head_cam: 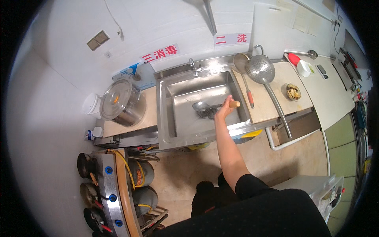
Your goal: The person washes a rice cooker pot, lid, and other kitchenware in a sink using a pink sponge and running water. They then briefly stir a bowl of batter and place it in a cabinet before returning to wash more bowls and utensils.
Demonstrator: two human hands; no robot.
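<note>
My right hand [225, 110] is closed around the handle of a metal ladle [200, 106] over the stainless steel sink [174, 142]. The ladle's pale wooden handle end [234, 104] sticks out to the right of the hand, and its bowl points left. Below the ladle lies the dark drain [205, 113], partly covered by it. A chrome faucet [194, 67] stands at the sink's back edge. My left hand is out of view. Right of the sink, a fine mesh skimmer [242, 63] with an orange-and-grey grip lies beside a large perforated metal strainer [261, 70].
A lidded steel pot [127, 106] and white bucket [92, 105] stand left. A glass bowl of food pieces [293, 92] sits right. The strainer's long handle overhangs the counter's front edge [266, 120]. Several pans line the stove [109, 185] at lower left; gas cylinders [145, 200] stand below.
</note>
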